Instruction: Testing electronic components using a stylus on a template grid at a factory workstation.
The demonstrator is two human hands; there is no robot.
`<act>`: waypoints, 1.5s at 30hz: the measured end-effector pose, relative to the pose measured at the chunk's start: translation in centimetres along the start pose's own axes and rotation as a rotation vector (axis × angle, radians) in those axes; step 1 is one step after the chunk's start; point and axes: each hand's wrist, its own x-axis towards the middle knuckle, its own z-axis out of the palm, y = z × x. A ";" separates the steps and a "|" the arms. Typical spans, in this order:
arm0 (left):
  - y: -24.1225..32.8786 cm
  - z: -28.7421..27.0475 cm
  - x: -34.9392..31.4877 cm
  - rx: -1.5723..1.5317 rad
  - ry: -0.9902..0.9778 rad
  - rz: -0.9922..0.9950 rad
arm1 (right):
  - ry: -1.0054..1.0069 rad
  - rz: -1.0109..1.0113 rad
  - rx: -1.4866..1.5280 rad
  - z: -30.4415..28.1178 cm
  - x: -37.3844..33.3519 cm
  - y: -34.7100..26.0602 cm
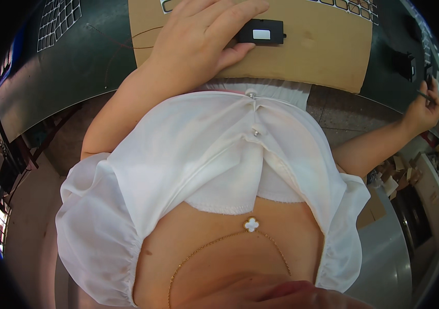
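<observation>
A flat black rectangular plastic case (276, 27) with a blank-looking white label lies on a sheet of brown cardboard (327, 56). My left hand (199, 38) grips the case's left end, thumb at the near edge and index finger along the far side. Thin reddish-brown wires (145, 33) run out leftward from beneath this hand. Far out to the right, my right hand (425, 108) is closed with its fingers pinched around a thin dark tool (425, 96), whose kind is too small to make out. Another black case (407, 67) stands just left of that hand.
Dark green table surface (80, 67) shows on both sides of the cardboard. White grid-like sheets (59, 20) lie at the far left, with more cut-out strips (350, 7) along the cardboard's far edge. Boxes and loose scraps (397, 175) sit low at the right.
</observation>
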 end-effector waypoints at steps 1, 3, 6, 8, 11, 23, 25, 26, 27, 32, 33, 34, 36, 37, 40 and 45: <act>-0.1 0.1 0.1 0.004 -0.002 0.003 | 0.015 0.028 -0.046 -0.4 -0.2 0.8; -0.4 0.2 0.3 0.001 0.013 0.017 | -0.011 0.068 -0.072 -0.7 -0.6 1.4; -0.7 0.3 0.2 0.016 0.028 0.039 | -0.097 0.215 -0.118 -0.2 -1.3 2.3; -0.6 0.4 0.3 0.018 0.013 0.028 | -0.063 0.163 -0.161 -0.3 -1.0 1.8; -0.1 0.2 0.5 0.045 -0.043 -0.001 | 0.053 0.015 -0.262 0.4 -0.9 0.4; -0.8 0.8 -0.4 0.166 0.175 0.080 | -0.510 0.274 0.690 13.7 -1.5 -11.3; -1.1 1.3 -0.4 0.210 0.129 0.100 | -0.601 0.241 0.820 14.8 -1.1 -11.4; -1.3 1.6 -0.5 0.230 0.106 0.109 | -0.687 0.210 0.948 15.3 -0.9 -11.5; -1.5 2.0 -0.7 0.230 0.108 0.104 | -0.692 0.210 0.947 16.0 -0.8 -12.0; -2.9 3.6 -1.4 0.295 0.166 0.078 | -0.553 0.648 0.926 19.4 -1.1 -15.2; -2.9 3.7 -1.4 0.297 0.174 0.073 | -0.665 0.598 0.896 19.4 -1.1 -14.8; -3.0 3.8 -1.4 0.299 0.182 0.068 | -0.774 0.547 0.864 19.4 -1.1 -14.4; -3.0 3.8 -1.4 0.302 0.196 0.058 | -0.989 0.442 0.796 19.5 -1.2 -13.9; -2.9 3.7 -1.4 0.301 0.195 0.055 | -0.992 0.445 0.796 19.5 -1.2 -13.8; -2.3 3.2 -1.3 0.277 0.172 0.015 | -0.940 0.600 0.998 19.3 -1.4 -13.6; -0.9 1.1 -0.3 0.193 0.075 0.052 | -0.740 0.667 0.896 19.9 -2.2 -15.3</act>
